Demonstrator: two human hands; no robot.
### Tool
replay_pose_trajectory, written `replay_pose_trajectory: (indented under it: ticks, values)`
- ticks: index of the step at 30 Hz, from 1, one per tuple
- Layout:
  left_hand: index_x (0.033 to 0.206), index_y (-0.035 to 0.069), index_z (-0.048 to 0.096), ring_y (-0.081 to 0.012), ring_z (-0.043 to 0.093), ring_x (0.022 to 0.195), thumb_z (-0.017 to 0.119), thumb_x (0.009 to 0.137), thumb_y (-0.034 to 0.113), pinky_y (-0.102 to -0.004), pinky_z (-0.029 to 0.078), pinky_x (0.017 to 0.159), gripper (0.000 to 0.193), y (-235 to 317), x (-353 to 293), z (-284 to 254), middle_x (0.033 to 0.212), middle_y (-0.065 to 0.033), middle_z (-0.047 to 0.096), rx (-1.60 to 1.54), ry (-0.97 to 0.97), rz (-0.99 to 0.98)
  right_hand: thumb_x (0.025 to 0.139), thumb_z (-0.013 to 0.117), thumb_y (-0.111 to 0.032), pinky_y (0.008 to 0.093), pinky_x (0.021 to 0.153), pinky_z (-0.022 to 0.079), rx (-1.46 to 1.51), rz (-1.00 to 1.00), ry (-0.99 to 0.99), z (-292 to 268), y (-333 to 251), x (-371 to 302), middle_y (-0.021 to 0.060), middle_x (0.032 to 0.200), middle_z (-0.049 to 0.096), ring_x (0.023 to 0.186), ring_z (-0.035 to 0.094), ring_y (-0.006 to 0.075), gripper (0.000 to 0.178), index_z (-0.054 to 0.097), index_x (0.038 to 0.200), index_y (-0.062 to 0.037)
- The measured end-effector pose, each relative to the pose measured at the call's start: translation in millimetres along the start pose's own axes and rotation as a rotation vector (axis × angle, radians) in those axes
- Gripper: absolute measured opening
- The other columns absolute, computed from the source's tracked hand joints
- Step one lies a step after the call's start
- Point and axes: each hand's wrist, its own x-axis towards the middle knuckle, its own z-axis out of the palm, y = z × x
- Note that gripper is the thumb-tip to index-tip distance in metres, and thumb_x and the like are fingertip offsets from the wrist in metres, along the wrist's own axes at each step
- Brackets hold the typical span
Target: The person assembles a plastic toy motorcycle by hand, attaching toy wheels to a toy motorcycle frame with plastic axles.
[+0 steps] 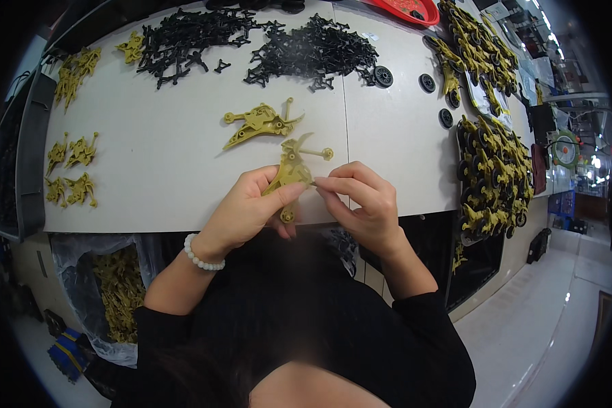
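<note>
My left hand (241, 209), with a beaded bracelet on its wrist, is closed around a mustard-yellow plastic toy motorcycle body part (291, 166) above the table's front edge. The piece stands tilted, its thin arm with a round end pointing right. My right hand (364, 200) pinches at the part's right edge with thumb and forefinger; what lies between those fingertips is too small to make out. Just beyond, a second yellow body part (262, 124) rests flat on the white table (183, 163).
Heaps of black plastic pieces (313, 51) lie at the back. Loose black wheels (426, 83) sit to the right, beside rows of assembled yellow toy motorcycles (494, 177). Small yellow parts (81, 151) lie at left near a grey bin (30, 156). A lined box (119, 292) of yellow parts stands below.
</note>
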Motion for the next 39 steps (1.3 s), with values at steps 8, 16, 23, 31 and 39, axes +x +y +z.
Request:
replay_pose_trajectory:
  ticks: [8, 16, 23, 31, 39]
  values:
    - [0.099, 0.000, 0.054, -0.0155, 0.060, 0.053, 0.039, 0.100, 0.027, -0.0227, 0.049, 0.045, 0.031, -4.9, 4.3, -4.3, 0.070, -0.0115, 0.061, -0.021, -0.017, -0.005, 0.067, 0.068, 0.008, 0.0267, 0.052, 0.047, -0.078, -0.047, 0.000, 3.9, 0.8, 0.3, 0.0071, 0.076, 0.061, 0.062, 0.060, 0.0177, 0.023, 0.068, 0.087, -0.0036]
    - [0.098, 0.000, 0.055, -0.0150, 0.060, 0.051, 0.041, 0.099, 0.027, -0.0217, 0.047, 0.045, 0.030, -6.1, 3.9, -1.9, 0.070, -0.0106, 0.061, 0.001, 0.025, 0.001, 0.066, 0.068, 0.004, 0.0316, 0.057, 0.048, -0.231, -0.130, -0.051, 5.5, -2.6, -0.6, 0.0056, 0.080, 0.059, 0.067, 0.058, 0.0219, 0.026, 0.066, 0.090, -0.0059]
    - [0.100, 0.000, 0.054, -0.0157, 0.060, 0.051, 0.041, 0.099, 0.026, -0.0230, 0.049, 0.046, 0.029, -5.0, -0.5, -3.9, 0.070, -0.0103, 0.062, 0.108, 0.048, 0.031, 0.067, 0.070, 0.004, 0.0312, 0.061, 0.049, -0.167, -0.065, -0.163, 3.8, -7.0, 5.9, 0.0087, 0.079, 0.060, 0.066, 0.060, 0.0223, 0.022, 0.067, 0.088, -0.0011]
    - [0.108, -0.001, 0.052, -0.0217, 0.066, 0.079, 0.041, 0.099, 0.022, -0.0288, 0.055, 0.070, 0.027, -2.2, -2.8, -12.8, 0.089, -0.0136, 0.063, -0.050, -0.063, -0.008, 0.077, 0.066, -0.006, 0.0321, 0.065, 0.048, -0.030, -0.045, -0.205, -20.0, 13.6, 103.4, 0.0124, 0.079, 0.063, 0.071, 0.062, 0.0260, 0.011, 0.068, 0.086, 0.0013]
    - [0.115, 0.001, 0.048, -0.0186, 0.064, 0.073, 0.044, 0.098, 0.016, -0.0296, 0.054, 0.070, 0.024, -9.6, -1.0, -23.4, 0.089, -0.0136, 0.062, -0.246, -0.156, 0.041, 0.076, 0.069, -0.018, 0.0339, 0.073, 0.049, -0.220, -0.063, -0.334, 64.8, 33.5, 203.6, 0.0125, 0.086, 0.066, 0.081, 0.063, 0.0247, 0.023, 0.068, 0.091, -0.0011]
